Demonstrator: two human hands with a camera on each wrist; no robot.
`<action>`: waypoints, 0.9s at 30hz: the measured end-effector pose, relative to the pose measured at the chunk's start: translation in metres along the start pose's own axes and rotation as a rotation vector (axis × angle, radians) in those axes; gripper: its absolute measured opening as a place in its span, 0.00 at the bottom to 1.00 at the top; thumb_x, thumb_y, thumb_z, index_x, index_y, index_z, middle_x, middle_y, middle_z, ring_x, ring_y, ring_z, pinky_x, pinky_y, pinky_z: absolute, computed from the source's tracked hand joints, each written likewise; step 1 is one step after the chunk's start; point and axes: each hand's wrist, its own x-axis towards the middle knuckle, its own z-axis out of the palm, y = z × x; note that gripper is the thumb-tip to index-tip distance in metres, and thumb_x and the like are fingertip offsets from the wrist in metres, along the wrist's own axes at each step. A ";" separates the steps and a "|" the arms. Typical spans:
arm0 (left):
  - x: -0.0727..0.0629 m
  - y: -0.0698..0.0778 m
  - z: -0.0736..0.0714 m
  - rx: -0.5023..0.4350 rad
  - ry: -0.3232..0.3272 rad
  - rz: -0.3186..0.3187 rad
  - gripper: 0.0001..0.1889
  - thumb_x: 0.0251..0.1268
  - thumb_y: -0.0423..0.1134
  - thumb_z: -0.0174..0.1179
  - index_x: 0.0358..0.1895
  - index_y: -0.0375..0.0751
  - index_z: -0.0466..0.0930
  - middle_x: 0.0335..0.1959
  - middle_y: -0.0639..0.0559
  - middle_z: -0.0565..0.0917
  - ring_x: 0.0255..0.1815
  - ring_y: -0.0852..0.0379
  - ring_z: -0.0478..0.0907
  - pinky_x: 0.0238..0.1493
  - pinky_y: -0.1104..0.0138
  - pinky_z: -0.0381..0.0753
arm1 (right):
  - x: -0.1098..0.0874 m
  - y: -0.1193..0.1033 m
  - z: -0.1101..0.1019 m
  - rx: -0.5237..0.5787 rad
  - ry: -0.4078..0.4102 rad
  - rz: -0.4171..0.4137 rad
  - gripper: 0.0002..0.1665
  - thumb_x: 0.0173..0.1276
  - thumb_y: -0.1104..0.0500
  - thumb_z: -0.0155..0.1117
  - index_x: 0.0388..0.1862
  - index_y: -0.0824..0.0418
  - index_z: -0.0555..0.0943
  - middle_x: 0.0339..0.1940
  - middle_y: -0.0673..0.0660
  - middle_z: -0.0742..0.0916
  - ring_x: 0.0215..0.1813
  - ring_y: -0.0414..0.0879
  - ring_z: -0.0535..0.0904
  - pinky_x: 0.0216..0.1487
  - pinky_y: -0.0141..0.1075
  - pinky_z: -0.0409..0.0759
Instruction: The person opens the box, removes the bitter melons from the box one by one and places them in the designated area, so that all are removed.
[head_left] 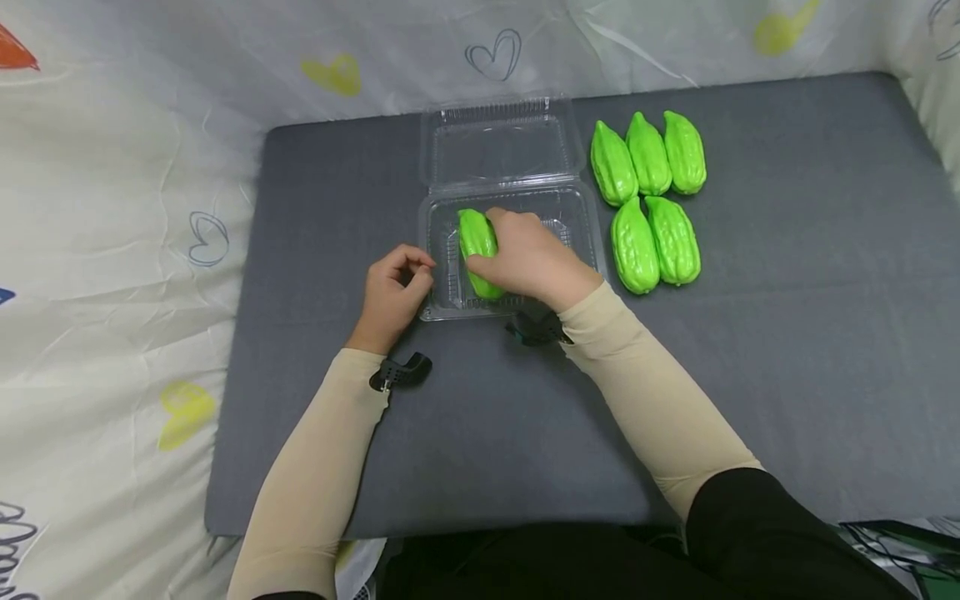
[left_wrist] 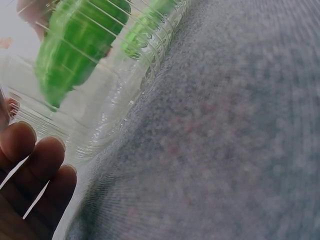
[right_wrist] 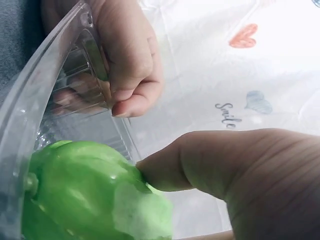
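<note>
A clear plastic clamshell box (head_left: 441,283) lies with its lid (head_left: 502,142) folded back on the grey table. My right hand (head_left: 534,257) grips a green bitter melon (head_left: 477,237) inside the box's left part, thumb on its near side and fingers over its far end. In the right wrist view the thumb (right_wrist: 165,162) presses the melon's glossy ridged skin. Beside the box's left rim is my left hand (head_left: 393,292), its fingers loosely bent and fingertips right at the edge. The left wrist view shows three of its fingers (left_wrist: 47,155) by the clear wall.
Right of the box lie several more bitter melons, three in a back row (head_left: 648,154) and two in front (head_left: 675,242). White sheeting (head_left: 405,50) with drawn hearts hangs around the grey table (head_left: 810,317). Cables (head_left: 892,554) show past the near right corner.
</note>
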 end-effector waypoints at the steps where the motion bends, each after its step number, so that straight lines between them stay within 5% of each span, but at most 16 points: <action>1: 0.000 0.000 0.000 -0.006 0.001 -0.001 0.08 0.61 0.22 0.54 0.38 0.26 0.83 0.25 0.55 0.78 0.24 0.61 0.71 0.28 0.70 0.70 | -0.001 0.001 -0.001 0.000 0.001 0.001 0.28 0.68 0.47 0.64 0.61 0.63 0.75 0.36 0.57 0.84 0.34 0.50 0.82 0.35 0.42 0.81; 12: 0.000 0.004 0.002 -0.008 0.023 -0.040 0.08 0.60 0.20 0.54 0.38 0.22 0.82 0.24 0.59 0.76 0.24 0.64 0.70 0.29 0.73 0.68 | -0.011 0.008 -0.011 -0.013 0.012 0.023 0.40 0.69 0.46 0.62 0.74 0.65 0.70 0.37 0.58 0.84 0.35 0.51 0.82 0.37 0.43 0.80; 21: 0.001 0.034 0.004 -0.035 0.022 -0.034 0.07 0.59 0.19 0.52 0.36 0.17 0.78 0.23 0.61 0.75 0.24 0.67 0.68 0.28 0.74 0.67 | -0.018 0.017 -0.019 -0.022 0.023 0.034 0.41 0.69 0.45 0.60 0.76 0.64 0.69 0.40 0.58 0.85 0.40 0.52 0.82 0.44 0.45 0.81; 27: 0.001 0.029 0.004 -0.037 0.026 -0.039 0.08 0.59 0.20 0.52 0.37 0.17 0.78 0.23 0.63 0.75 0.24 0.66 0.68 0.28 0.74 0.67 | -0.025 0.021 -0.026 -0.033 0.016 0.057 0.45 0.70 0.44 0.59 0.80 0.64 0.65 0.47 0.60 0.85 0.47 0.54 0.81 0.54 0.49 0.80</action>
